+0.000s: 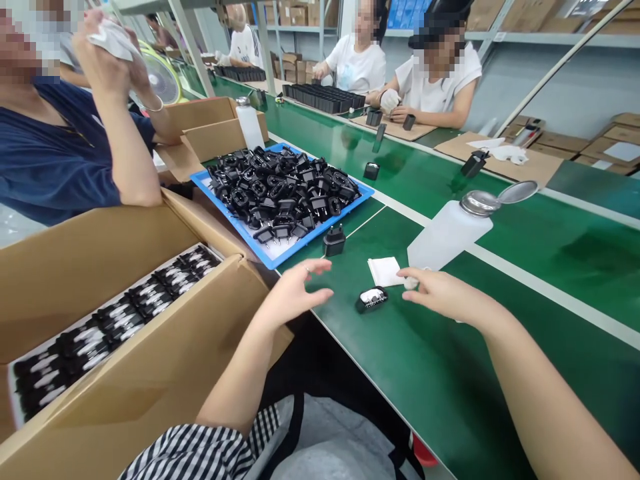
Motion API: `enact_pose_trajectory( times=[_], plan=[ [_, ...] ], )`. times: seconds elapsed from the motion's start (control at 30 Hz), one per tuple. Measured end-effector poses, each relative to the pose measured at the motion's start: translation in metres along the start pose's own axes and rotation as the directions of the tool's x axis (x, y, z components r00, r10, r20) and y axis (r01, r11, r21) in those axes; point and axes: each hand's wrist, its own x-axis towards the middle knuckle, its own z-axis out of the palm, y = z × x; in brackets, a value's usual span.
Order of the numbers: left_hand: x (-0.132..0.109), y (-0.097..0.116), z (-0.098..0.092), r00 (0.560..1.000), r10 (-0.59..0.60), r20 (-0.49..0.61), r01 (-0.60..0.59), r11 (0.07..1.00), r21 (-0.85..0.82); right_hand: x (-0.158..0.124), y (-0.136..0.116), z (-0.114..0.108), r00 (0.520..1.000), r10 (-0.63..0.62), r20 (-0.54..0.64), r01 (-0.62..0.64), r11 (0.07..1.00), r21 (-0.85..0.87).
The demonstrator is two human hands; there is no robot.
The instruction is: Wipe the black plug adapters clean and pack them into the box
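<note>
My left hand point(295, 293) hovers at the table's near edge, its thumb and fingers apart with nothing between them. Just beyond it a black plug adapter point(334, 240) stands upright, pins up. Between my hands lies an open black plug housing point(372, 299) with white parts and metal bits inside. My right hand point(445, 293) is to the right of the housing, thumb and index finger apart. A small whitish bit point(411, 283) shows between those fingers; whether it is on a finger or loose I cannot tell. A folded white cloth point(385, 271) lies by these fingertips.
A blue tray point(283, 259) heaped with black plug parts point(285, 190) stands ahead left. A white bottle point(447, 233) with its metal lid raised is beyond my right hand. On the left, a cardboard box point(165, 360) holds rows of black pieces. Co-workers sit across and at left.
</note>
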Motion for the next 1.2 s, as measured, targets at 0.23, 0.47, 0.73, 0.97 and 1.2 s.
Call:
enact_pose_trajectory(
  times=[0.23, 0.47, 0.73, 0.97, 1.2],
  plan=[
    [0.005, 0.015, 0.065, 0.999, 0.041, -0.015, -0.038, 0.989, 0.145, 0.033, 0.0, 0.035, 0.923, -0.167, -0.346, 0.084, 0.967, -0.24],
    [0.015, 0.008, 0.059, 0.999, 0.039, 0.001, -0.039, 0.994, 0.107, 0.039, 0.011, 0.052, 0.788, -0.183, -0.587, 0.176, 0.982, -0.071],
    [0.017, 0.003, 0.063, 0.999, 0.053, -0.007, -0.052, 0.995, 0.08, 0.016, -0.029, 0.053, 0.739, -0.098, -0.666, 0.293, 0.937, 0.188],
    [0.017, 0.003, 0.063, 0.997, 0.07, -0.017, -0.067, 0.991, 0.115, 0.011, -0.027, 0.064, 0.667, -0.364, -0.65, 0.326, 0.927, -0.184],
    [0.018, 0.001, 0.064, 0.999, 0.044, 0.0, -0.044, 0.993, 0.112, 0.001, 0.004, 0.036, 0.829, 0.122, -0.546, 0.148, 0.893, 0.425]
  ],
)
